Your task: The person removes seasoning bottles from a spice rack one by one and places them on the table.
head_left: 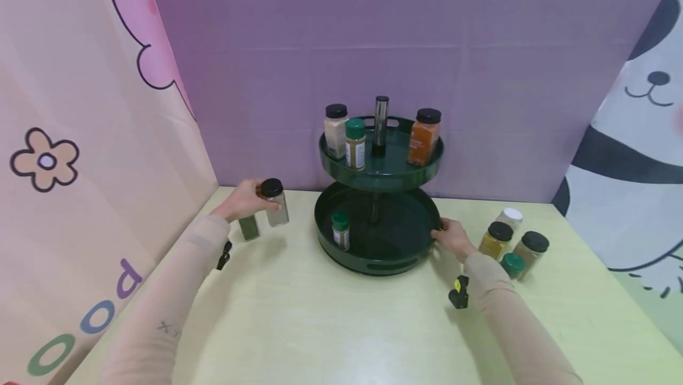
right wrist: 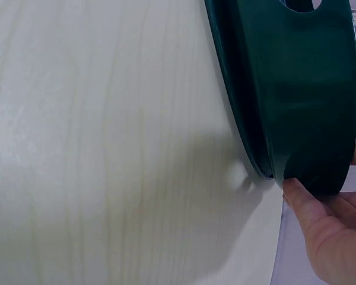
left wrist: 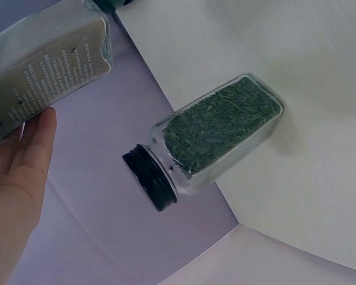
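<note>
In the head view my left hand (head_left: 245, 200) grips a glass spice jar (head_left: 277, 212) with a black lid, raised a little above the table. The left wrist view shows printed text on this jar (left wrist: 53, 74) and pale greyish contents. Beside it a black-lidded jar of green dried herbs (left wrist: 222, 127) stands on the table, partly behind my left hand in the head view. My right hand (head_left: 453, 239) pinches the right rim of the dark green two-tier turntable (head_left: 341, 257). Up close, the thumb presses the outer wall of the lower tray (right wrist: 308, 107).
A small green-capped jar (head_left: 341, 232) stands on the lower tray. The upper tray (head_left: 373, 180) bears a beige jar (head_left: 335, 136), a green-capped jar (head_left: 355, 150) and an orange jar (head_left: 424, 142). Several jars, including a yellow one (head_left: 494, 242), cluster right of my right hand.
</note>
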Demonstrator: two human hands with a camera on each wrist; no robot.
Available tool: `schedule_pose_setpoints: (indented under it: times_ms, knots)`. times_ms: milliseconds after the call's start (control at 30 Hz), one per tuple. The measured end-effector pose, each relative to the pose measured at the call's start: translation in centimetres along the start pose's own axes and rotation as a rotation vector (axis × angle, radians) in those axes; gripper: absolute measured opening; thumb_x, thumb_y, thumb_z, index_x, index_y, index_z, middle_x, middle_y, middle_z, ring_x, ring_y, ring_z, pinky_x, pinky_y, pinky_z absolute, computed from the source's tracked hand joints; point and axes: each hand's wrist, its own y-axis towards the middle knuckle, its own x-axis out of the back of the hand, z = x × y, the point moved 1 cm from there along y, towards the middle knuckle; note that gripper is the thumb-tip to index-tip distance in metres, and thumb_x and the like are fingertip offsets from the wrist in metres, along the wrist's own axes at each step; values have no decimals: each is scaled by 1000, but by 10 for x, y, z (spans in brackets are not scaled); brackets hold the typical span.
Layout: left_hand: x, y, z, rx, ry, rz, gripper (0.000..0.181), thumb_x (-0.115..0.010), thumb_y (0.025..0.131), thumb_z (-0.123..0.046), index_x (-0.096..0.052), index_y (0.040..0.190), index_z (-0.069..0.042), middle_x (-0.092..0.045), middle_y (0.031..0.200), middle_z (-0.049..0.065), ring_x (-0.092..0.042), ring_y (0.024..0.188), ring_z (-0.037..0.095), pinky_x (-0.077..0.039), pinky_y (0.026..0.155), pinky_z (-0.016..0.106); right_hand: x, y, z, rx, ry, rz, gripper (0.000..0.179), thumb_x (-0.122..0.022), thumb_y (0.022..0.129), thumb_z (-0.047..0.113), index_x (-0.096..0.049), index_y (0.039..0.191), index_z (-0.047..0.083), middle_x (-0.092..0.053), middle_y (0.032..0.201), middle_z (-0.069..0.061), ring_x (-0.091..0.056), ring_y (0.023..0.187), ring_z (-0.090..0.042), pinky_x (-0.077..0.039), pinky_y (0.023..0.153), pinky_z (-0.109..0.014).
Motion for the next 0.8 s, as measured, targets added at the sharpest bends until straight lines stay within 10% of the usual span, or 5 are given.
schedule_pose_setpoints:
  times_ms: [800]
  knots:
    - [2, -14, 21, 1, 57, -14, 48, -72, 77, -19, -54, 117, 3, -62, 110, 19, -58, 99, 28, -46, 90, 41, 0, 4, -5, 10, -10, 1, 52, -43, 87, 3, -29, 132, -19, -37, 132, -36, -36, 125, -45, -32, 105, -50]
